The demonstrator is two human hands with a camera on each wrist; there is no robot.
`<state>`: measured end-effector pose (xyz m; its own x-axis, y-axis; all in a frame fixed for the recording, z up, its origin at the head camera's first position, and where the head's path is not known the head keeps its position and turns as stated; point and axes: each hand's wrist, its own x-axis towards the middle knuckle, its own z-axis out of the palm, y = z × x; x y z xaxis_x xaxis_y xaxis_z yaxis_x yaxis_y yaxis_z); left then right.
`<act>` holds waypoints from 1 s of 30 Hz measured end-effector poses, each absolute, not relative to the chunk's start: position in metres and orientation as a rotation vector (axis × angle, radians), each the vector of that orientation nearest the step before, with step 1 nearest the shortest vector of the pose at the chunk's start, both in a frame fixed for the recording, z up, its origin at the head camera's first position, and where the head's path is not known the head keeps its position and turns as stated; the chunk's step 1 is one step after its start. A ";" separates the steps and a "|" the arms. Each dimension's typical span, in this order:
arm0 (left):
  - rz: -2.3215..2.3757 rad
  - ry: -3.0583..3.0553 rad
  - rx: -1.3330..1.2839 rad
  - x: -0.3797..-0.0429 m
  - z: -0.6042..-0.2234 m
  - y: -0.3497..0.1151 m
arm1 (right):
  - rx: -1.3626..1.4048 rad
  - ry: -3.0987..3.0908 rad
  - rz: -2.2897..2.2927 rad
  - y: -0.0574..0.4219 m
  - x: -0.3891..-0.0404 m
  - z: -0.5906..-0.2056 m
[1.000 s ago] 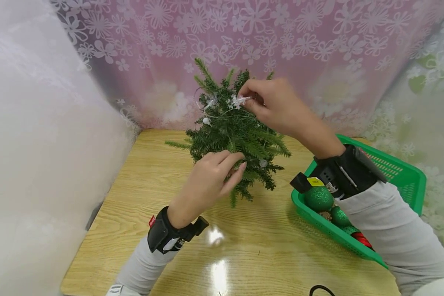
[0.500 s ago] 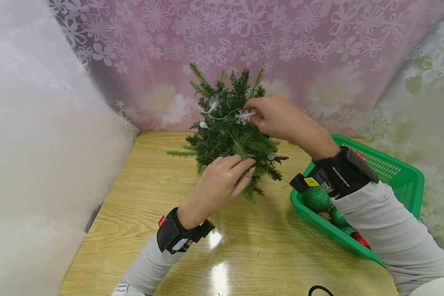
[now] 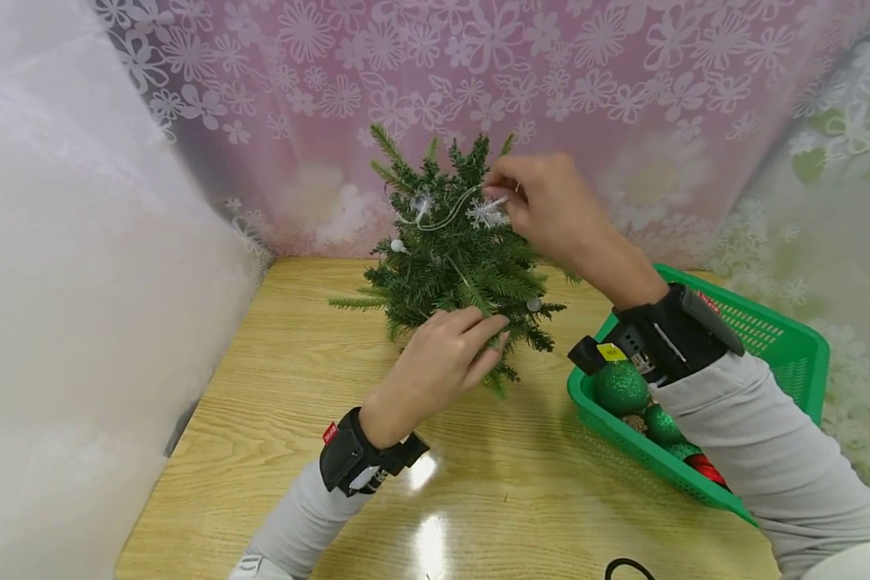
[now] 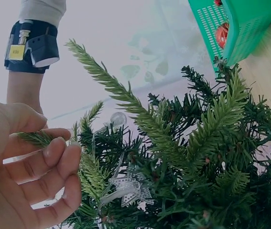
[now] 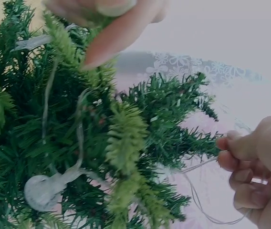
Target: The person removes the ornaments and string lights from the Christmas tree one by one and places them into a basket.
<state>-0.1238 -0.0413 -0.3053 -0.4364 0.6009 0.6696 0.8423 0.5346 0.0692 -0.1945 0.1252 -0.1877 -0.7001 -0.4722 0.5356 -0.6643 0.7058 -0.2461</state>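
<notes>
A small artificial Christmas tree (image 3: 442,266) stands on the table, wound with a thin clear string of lights (image 3: 445,219). In the head view, my right hand (image 3: 554,205) pinches the light wire at the tree's upper right, beside a snowflake light (image 3: 484,213). In the right wrist view the wire loops down below the fingertips of that hand (image 5: 257,171). My left hand (image 4: 35,167) pinches a green branch tip (image 4: 36,138) between thumb and finger at the tree's lower front. A round frosted bulb (image 5: 42,192) hangs among the branches.
On the right, under my right forearm, stands a green plastic basket (image 3: 805,354) with green glitter balls (image 3: 621,387) and something red (image 3: 706,469). A black cable (image 3: 629,565) lies at the table's (image 3: 261,387) front. A pink floral curtain (image 3: 319,137) hangs behind.
My right hand dips with the snowflake light, then lifts again holding the wire. My left hand shifts to the right along the lower branches. The tree's upper branches tilt slightly left.
</notes>
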 end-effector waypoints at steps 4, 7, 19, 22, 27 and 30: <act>-0.545 -2.200 -1.166 -0.123 -0.305 -0.039 | 0.874 -2.382 0.614 0.122 -0.189 -0.182; -0.559 -2.212 -1.178 -0.124 -0.305 -0.037 | 0.861 -2.380 0.619 0.118 -0.184 -0.177; -0.610 -2.191 -1.166 -0.130 -0.307 -0.018 | 0.894 -2.431 0.674 0.113 -0.166 -0.167; -0.628 -2.199 -1.160 -0.131 -0.308 -0.014 | 0.929 -2.401 0.702 0.113 -0.163 -0.165; -0.699 -2.239 -1.186 -0.133 -0.308 -0.007 | 0.981 -2.347 0.794 0.113 -0.160 -0.163; -0.787 -2.279 -1.218 -0.134 -0.308 -0.004 | 0.994 -2.325 0.840 0.114 -0.159 -0.163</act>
